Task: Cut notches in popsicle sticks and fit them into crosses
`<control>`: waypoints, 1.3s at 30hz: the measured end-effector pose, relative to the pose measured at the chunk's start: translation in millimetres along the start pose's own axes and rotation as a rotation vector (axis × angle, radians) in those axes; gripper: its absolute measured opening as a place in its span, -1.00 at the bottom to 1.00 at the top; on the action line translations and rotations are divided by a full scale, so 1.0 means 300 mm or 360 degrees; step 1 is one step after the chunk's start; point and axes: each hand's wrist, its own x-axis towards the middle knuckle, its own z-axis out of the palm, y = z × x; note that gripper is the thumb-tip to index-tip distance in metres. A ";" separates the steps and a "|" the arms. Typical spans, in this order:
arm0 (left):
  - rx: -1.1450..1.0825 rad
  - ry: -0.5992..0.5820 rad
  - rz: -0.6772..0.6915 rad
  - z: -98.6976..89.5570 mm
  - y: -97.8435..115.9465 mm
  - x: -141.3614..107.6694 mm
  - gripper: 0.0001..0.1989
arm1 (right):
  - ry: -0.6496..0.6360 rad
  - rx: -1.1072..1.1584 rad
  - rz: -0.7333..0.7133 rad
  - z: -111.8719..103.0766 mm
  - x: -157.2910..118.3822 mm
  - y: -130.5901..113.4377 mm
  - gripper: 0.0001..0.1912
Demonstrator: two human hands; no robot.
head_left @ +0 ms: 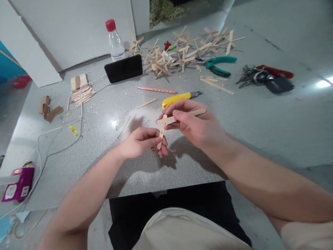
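My left hand pinches a short wooden craft stick that has a small slot or hole near its middle. In my right hand a second craft stick is gripped between thumb and fingers. The second stick lies across the upper end of the first, and the two touch or overlap there. Just beyond my right hand a yellow utility knife rests on the table with its blade out. A pink pencil and a loose craft stick lie past the hands.
Many crossed-stick pieces are heaped at the back, near green-handled pliers and keys. A black phone leans before a red-capped bottle. Stacked sticks, a white cable and a purple packet are at left.
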 end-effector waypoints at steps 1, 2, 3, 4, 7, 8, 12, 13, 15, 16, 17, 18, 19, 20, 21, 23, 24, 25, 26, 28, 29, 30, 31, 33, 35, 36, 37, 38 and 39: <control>0.0005 0.0007 0.0001 0.000 0.000 -0.002 -0.62 | -0.0006 0.0009 0.0016 0.000 0.001 -0.002 -0.82; 0.0009 0.0013 0.0000 0.000 -0.001 -0.005 -0.63 | -0.0012 0.0013 0.0028 -0.001 0.002 -0.004 -0.82; 0.0012 0.0018 -0.0003 -0.001 -0.001 -0.007 -0.65 | -0.0017 0.0010 0.0036 -0.001 0.003 -0.006 -0.82; 0.0013 0.0020 -0.0008 -0.002 -0.002 -0.009 -0.65 | -0.0020 0.0010 0.0047 -0.002 0.004 -0.007 -0.83; 0.0018 0.0028 -0.0012 -0.003 -0.005 -0.012 -0.67 | -0.0017 0.0034 0.0073 0.000 0.005 -0.011 -0.83; 0.0022 0.0035 -0.0007 -0.003 -0.006 -0.012 -0.68 | -0.0014 0.0041 0.0079 0.002 0.005 -0.012 -0.84; 0.0040 0.0117 0.0029 -0.002 -0.021 -0.003 -0.67 | -0.0018 0.0040 0.0072 0.007 0.003 -0.011 -0.83; 0.0041 0.0153 0.0044 -0.002 -0.028 0.001 -0.67 | -0.0024 0.0029 0.0070 0.007 0.001 -0.010 -0.84; 0.0040 0.0235 0.0078 -0.003 -0.043 0.006 -0.67 | -0.0029 -0.0012 0.0056 0.007 -0.002 -0.008 -0.85; 0.0036 0.0275 0.0094 -0.003 -0.050 0.008 -0.67 | -0.0026 -0.0038 0.0047 0.007 -0.003 -0.007 -0.86; 0.0031 0.0308 0.0108 -0.004 -0.056 0.010 -0.67 | -0.0018 -0.0062 0.0036 0.006 -0.004 -0.006 -0.86; 0.0025 0.0337 0.0119 -0.005 -0.060 0.011 -0.67 | -0.0010 -0.0082 0.0028 0.004 -0.004 -0.005 -0.87; 0.0021 0.0358 0.0129 -0.005 -0.062 0.011 -0.67 | -0.0006 -0.0093 0.0024 0.003 -0.004 -0.004 -0.87; 0.0018 0.0376 0.0140 -0.006 -0.063 0.011 -0.66 | -0.0006 -0.0094 0.0023 0.002 -0.004 -0.003 -0.87; 0.0019 0.0390 0.0151 -0.007 -0.062 0.012 -0.66 | -0.0013 -0.0090 0.0023 0.002 -0.003 -0.003 -0.86; 0.0032 0.0415 0.0173 -0.009 -0.059 0.012 -0.66 | -0.0031 -0.0080 0.0030 0.002 -0.002 -0.003 -0.85; 0.0043 0.0431 0.0185 -0.010 -0.057 0.012 -0.66 | -0.0039 -0.0081 0.0036 0.002 -0.002 -0.003 -0.85; 0.0056 0.0450 0.0196 -0.010 -0.056 0.013 -0.67 | -0.0040 -0.0091 0.0039 0.003 -0.002 -0.004 -0.85; 0.0068 0.0471 0.0208 -0.011 -0.055 0.014 -0.68 | -0.0034 -0.0109 0.0037 0.004 -0.001 -0.004 -0.85; 0.0087 0.0517 0.0228 -0.012 -0.057 0.016 -0.70 | -0.0004 -0.0148 0.0013 0.004 0.001 -0.003 -0.86; 0.0091 0.0538 0.0235 -0.012 -0.059 0.017 -0.71 | 0.0014 -0.0159 -0.0003 0.004 0.003 -0.003 -0.86; 0.0093 0.0559 0.0240 -0.013 -0.061 0.018 -0.71 | 0.0031 -0.0159 -0.0019 0.003 0.005 -0.003 -0.85; 0.0094 0.0580 0.0243 -0.014 -0.063 0.018 -0.72 | 0.0047 -0.0151 -0.0035 0.001 0.007 -0.003 -0.84; 0.0094 0.0623 0.0243 -0.018 -0.066 0.018 -0.73 | 0.0063 -0.0122 -0.0073 -0.003 0.013 -0.003 -0.83; 0.0093 0.0660 0.0238 -0.022 -0.068 0.018 -0.75 | 0.0063 -0.0096 -0.0121 -0.010 0.018 -0.005 -0.80; 0.0089 0.0674 0.0236 -0.023 -0.067 0.017 -0.75 | 0.0048 -0.0088 -0.0134 -0.014 0.021 -0.005 -0.80; 0.0083 0.0684 0.0233 -0.023 -0.067 0.017 -0.76 | 0.0025 -0.0074 -0.0135 -0.017 0.023 -0.006 -0.81; 0.0076 0.0690 0.0231 -0.024 -0.066 0.017 -0.76 | 0.0001 -0.0051 -0.0131 -0.020 0.025 -0.006 -0.84; 0.0067 0.0694 0.0231 -0.023 -0.065 0.017 -0.76 | -0.0027 -0.0017 -0.0120 -0.023 0.027 -0.006 -0.87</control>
